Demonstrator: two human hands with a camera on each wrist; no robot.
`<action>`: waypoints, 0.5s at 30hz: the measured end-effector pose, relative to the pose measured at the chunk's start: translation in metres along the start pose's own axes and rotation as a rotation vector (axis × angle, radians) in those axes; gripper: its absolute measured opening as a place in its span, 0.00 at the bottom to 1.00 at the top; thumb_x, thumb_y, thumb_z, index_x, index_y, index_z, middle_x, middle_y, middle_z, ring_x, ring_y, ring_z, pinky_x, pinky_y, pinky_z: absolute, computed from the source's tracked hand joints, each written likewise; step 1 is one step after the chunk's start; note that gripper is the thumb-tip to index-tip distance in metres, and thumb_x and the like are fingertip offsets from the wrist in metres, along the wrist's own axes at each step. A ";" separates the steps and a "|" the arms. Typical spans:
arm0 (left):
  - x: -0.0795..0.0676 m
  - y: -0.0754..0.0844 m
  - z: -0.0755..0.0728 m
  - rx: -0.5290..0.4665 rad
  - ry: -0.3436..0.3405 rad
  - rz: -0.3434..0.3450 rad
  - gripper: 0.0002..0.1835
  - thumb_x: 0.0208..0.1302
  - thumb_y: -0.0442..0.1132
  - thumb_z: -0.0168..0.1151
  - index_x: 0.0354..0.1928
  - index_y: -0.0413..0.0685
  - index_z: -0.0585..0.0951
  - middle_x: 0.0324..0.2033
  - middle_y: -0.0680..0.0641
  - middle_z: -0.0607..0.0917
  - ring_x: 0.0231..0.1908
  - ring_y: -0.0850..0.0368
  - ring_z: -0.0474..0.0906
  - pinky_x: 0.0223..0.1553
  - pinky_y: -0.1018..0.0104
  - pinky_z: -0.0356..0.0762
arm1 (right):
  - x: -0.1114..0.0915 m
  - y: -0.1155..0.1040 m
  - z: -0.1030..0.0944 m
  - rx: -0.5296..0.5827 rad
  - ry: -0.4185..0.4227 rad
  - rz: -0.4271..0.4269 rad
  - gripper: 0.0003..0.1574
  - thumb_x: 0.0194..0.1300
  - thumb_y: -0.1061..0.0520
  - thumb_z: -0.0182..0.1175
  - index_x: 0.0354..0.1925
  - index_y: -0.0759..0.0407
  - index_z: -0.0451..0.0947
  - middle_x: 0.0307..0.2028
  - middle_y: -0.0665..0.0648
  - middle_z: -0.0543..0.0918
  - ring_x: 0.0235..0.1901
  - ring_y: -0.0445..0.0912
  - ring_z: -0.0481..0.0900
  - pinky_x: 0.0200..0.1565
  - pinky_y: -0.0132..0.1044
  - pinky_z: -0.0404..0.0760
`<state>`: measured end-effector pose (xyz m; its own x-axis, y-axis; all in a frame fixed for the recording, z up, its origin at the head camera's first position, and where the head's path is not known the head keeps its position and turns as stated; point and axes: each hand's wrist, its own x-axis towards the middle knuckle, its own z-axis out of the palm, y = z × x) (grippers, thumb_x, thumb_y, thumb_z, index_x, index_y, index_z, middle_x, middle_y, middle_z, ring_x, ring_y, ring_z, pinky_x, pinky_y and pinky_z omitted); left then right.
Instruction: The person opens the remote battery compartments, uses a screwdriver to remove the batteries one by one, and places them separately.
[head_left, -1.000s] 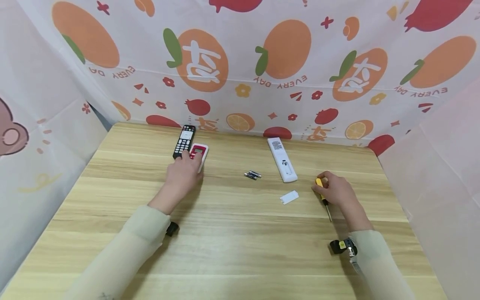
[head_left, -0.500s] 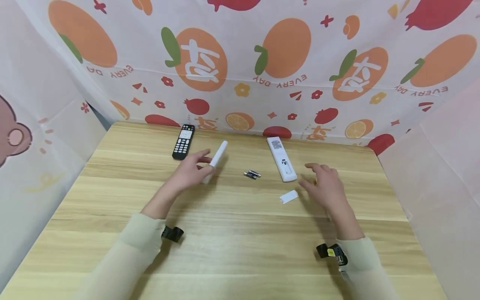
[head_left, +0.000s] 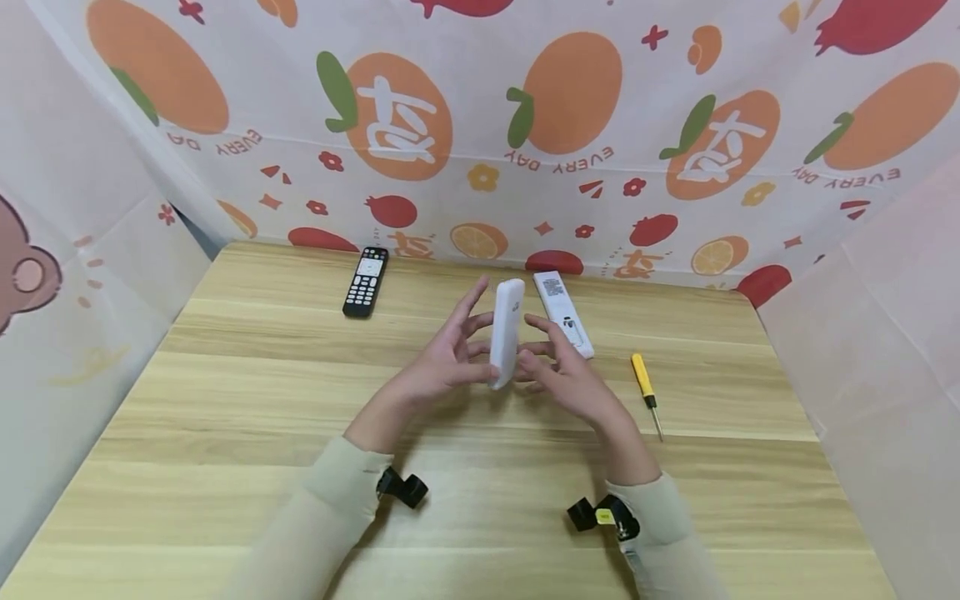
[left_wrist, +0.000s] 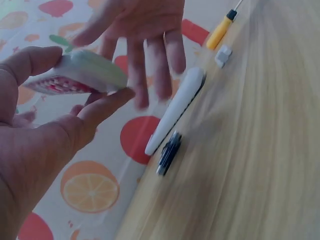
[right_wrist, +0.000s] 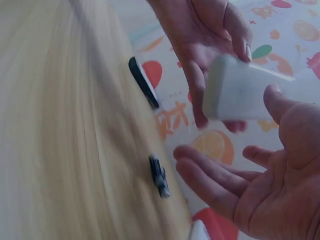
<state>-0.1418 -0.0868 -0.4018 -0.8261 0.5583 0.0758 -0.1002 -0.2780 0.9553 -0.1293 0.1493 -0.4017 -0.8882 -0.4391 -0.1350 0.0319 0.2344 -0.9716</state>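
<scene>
My left hand (head_left: 442, 358) pinches a small white remote control (head_left: 508, 333) between thumb and fingers, upright above the table. Its red-buttoned face (left_wrist: 62, 86) shows in the left wrist view, its plain white back (right_wrist: 240, 95) in the right wrist view. Beside the remote is my right hand (head_left: 573, 375), its fingers spread and loosely bent. Whether its thumb touches the remote I cannot tell. Behind that hand lies a longer white remote (head_left: 553, 296), battery bay up. Several small batteries (left_wrist: 169, 152) lie on the table, hidden in the head view.
A yellow-handled screwdriver (head_left: 643, 379) lies to the right on the wooden table (head_left: 480, 533). A black remote (head_left: 365, 282) is at the back left. The small white battery cover (left_wrist: 223, 56) shows near the screwdriver in the left wrist view. A fruit-print cloth (head_left: 480, 192) hangs behind.
My left hand has lifted the small white remote from beside the black one and carried it right. The right hand has let go of the screwdriver and moved left to the remote.
</scene>
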 end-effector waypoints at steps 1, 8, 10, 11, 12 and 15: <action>0.000 0.000 0.002 -0.010 -0.008 0.011 0.64 0.56 0.18 0.62 0.77 0.83 0.41 0.72 0.38 0.61 0.64 0.36 0.70 0.54 0.53 0.79 | 0.002 0.000 0.002 0.031 -0.023 0.006 0.37 0.76 0.43 0.50 0.76 0.41 0.49 0.62 0.67 0.74 0.52 0.66 0.81 0.50 0.60 0.80; -0.002 -0.004 0.007 -0.002 -0.038 0.049 0.73 0.48 0.12 0.62 0.75 0.86 0.34 0.73 0.36 0.59 0.71 0.35 0.60 0.59 0.45 0.73 | 0.007 0.009 0.008 0.177 -0.044 0.022 0.30 0.79 0.43 0.45 0.73 0.47 0.57 0.62 0.67 0.75 0.45 0.57 0.85 0.48 0.49 0.84; -0.004 -0.003 0.009 0.051 -0.030 0.051 0.74 0.46 0.12 0.65 0.76 0.85 0.36 0.72 0.37 0.60 0.69 0.37 0.62 0.60 0.48 0.74 | 0.007 0.011 0.009 0.174 -0.059 0.021 0.30 0.79 0.43 0.45 0.73 0.48 0.58 0.63 0.66 0.75 0.46 0.55 0.85 0.48 0.48 0.83; -0.004 -0.003 0.010 0.086 -0.026 0.055 0.74 0.45 0.12 0.67 0.76 0.83 0.37 0.70 0.37 0.61 0.67 0.37 0.64 0.59 0.50 0.74 | 0.008 0.013 0.010 0.169 -0.069 0.024 0.30 0.79 0.43 0.45 0.73 0.48 0.59 0.62 0.65 0.76 0.46 0.54 0.84 0.47 0.48 0.83; -0.005 -0.003 0.011 0.120 -0.019 0.056 0.72 0.45 0.13 0.69 0.77 0.80 0.39 0.67 0.37 0.63 0.65 0.38 0.66 0.59 0.51 0.75 | 0.008 0.014 0.011 0.164 -0.080 0.025 0.30 0.79 0.44 0.45 0.73 0.49 0.59 0.61 0.65 0.77 0.46 0.53 0.84 0.47 0.47 0.83; -0.007 -0.002 0.014 0.243 0.011 0.066 0.64 0.45 0.18 0.74 0.75 0.71 0.48 0.60 0.38 0.68 0.58 0.45 0.71 0.58 0.53 0.75 | 0.007 0.015 0.015 0.173 -0.106 0.031 0.29 0.79 0.46 0.46 0.72 0.51 0.59 0.56 0.65 0.80 0.45 0.51 0.83 0.44 0.45 0.82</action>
<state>-0.1281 -0.0789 -0.4003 -0.8326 0.5363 0.1384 0.0891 -0.1170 0.9891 -0.1283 0.1368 -0.4199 -0.8329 -0.5246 -0.1761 0.1447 0.1008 -0.9843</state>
